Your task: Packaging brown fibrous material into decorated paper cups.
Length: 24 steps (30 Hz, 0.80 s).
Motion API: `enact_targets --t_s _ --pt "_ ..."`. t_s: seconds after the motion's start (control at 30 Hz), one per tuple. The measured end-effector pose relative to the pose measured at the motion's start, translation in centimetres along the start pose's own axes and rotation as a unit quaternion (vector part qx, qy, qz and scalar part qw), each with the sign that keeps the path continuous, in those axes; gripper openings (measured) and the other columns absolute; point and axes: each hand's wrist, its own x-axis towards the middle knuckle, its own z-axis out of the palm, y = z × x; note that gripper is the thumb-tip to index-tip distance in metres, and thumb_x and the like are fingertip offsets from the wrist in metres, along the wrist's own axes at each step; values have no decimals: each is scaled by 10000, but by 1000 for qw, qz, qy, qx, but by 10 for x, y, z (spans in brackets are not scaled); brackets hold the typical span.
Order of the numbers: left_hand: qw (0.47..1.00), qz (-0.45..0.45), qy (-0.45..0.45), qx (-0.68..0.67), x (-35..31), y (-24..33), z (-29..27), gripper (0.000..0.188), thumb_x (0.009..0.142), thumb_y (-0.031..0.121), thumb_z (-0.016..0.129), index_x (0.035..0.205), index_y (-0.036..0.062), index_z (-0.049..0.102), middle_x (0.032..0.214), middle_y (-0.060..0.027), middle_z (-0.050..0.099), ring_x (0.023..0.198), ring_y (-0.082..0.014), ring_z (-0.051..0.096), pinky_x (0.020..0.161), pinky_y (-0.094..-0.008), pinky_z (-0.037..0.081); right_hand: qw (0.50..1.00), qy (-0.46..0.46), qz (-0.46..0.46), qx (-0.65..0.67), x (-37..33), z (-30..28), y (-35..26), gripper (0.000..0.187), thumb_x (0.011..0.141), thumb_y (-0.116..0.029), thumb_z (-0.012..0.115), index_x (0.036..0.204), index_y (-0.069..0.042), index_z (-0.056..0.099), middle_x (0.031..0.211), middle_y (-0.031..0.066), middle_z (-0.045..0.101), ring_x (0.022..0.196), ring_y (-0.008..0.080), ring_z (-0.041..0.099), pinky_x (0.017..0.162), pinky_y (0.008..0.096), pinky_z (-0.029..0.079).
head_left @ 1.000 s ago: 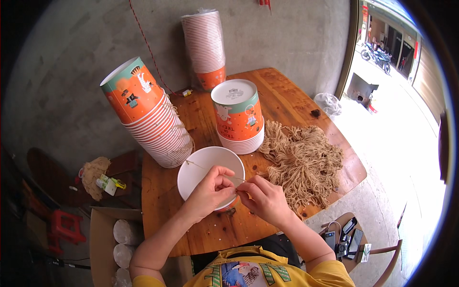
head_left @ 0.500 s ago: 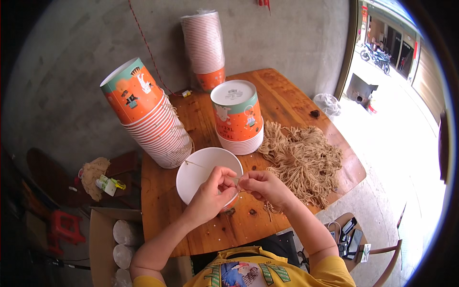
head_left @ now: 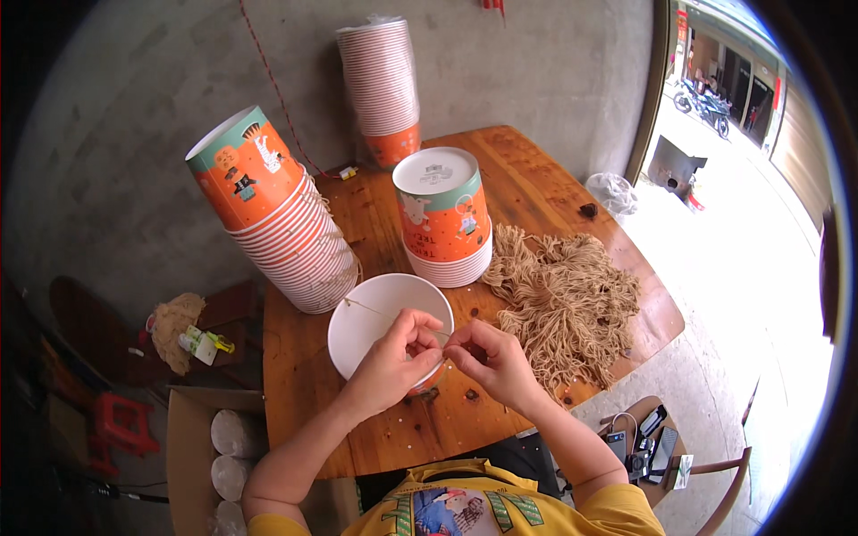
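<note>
A white-lined paper bucket [head_left: 357,322] with an orange outside stands in front of me on the wooden table. A thin tan string [head_left: 365,306] crosses its mouth from the far left rim to my hands. Over the right side of the rim, my left hand [head_left: 407,353] is curled, thumb and fingers closed on the string. Right beside it, my right hand [head_left: 496,362] pinches the string with thumb and forefinger. The string between the fingertips is partly hidden. A loose heap of tan strings [head_left: 576,308] lies to the right of my right hand.
Behind the bucket stand an upside-down bucket stack [head_left: 444,228], a taller leaning stack [head_left: 286,223] at left and a plastic-wrapped stack [head_left: 380,85] by the wall. A cardboard box [head_left: 192,447] holds white rolls near the table's left edge. A wooden chair [head_left: 715,466] stands at right.
My right hand has turned slightly, and its thumb and fingers sit differently at the string. My left hand stays nearly in place at the bucket rim.
</note>
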Motion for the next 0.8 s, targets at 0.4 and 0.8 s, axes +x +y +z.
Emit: enact_targets --t_s 0.4,0.8 --pt "984 26 21 173 -7 9 1 219 928 33 565 1141 25 518 947 -74 559 903 -175 563 816 -311 470 999 22 15 34 -5 1 8 106 923 -106 665 914 -7 631 820 -5 593 685 34 505 607 209 431" --pt "950 105 65 286 -8 5 0 56 894 23 565 947 27 546 935 -113 567 934 -280 571 820 -371 467 997 22 -59 -40 -8 0 4 109 872 -102 707 914 -18 653 803 79 562 657 189 559 601 300 469"
